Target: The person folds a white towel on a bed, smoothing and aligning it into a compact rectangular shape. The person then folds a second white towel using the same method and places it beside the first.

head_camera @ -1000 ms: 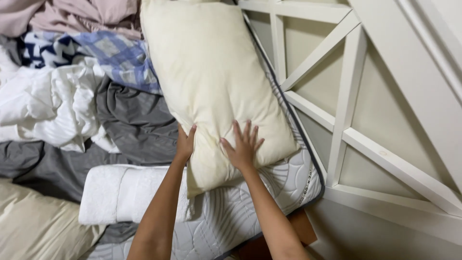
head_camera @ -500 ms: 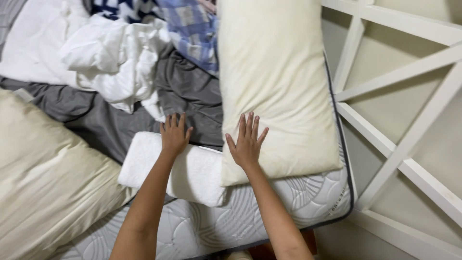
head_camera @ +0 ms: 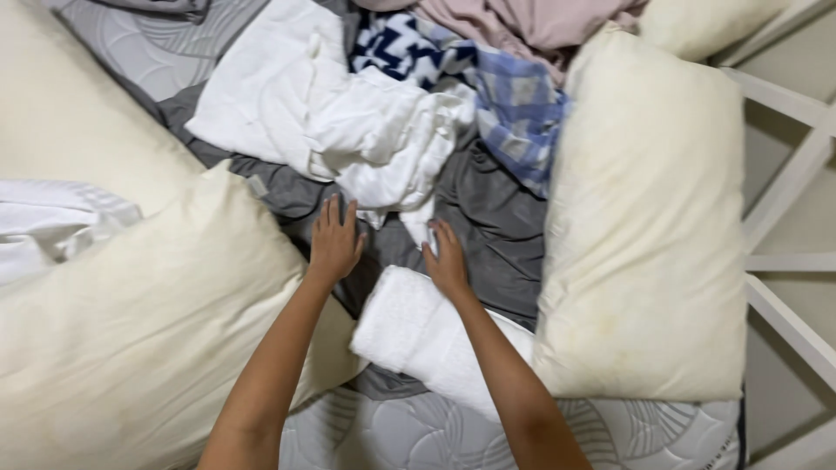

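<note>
the grey sheet (head_camera: 509, 228) serves as the landmark. left of it, the big pillow (head_camera: 131, 348) runs off the left and bottom edges, so its full shape cannot be told. below the sheet, the rolled white towel (head_camera: 418, 335) is partly covered by the right forearm, and the mattress (head_camera: 392, 435) is cut by the bottom edge. above the sheet, the pink cloth (head_camera: 549, 22) and the dark patterned cloth (head_camera: 392, 43) leave the top edge. both arms are cut off at the bottom edge. whether the right hand (head_camera: 446, 261) presses the sheet or only hovers cannot be told; the same goes for the left hand (head_camera: 335, 242).
</note>
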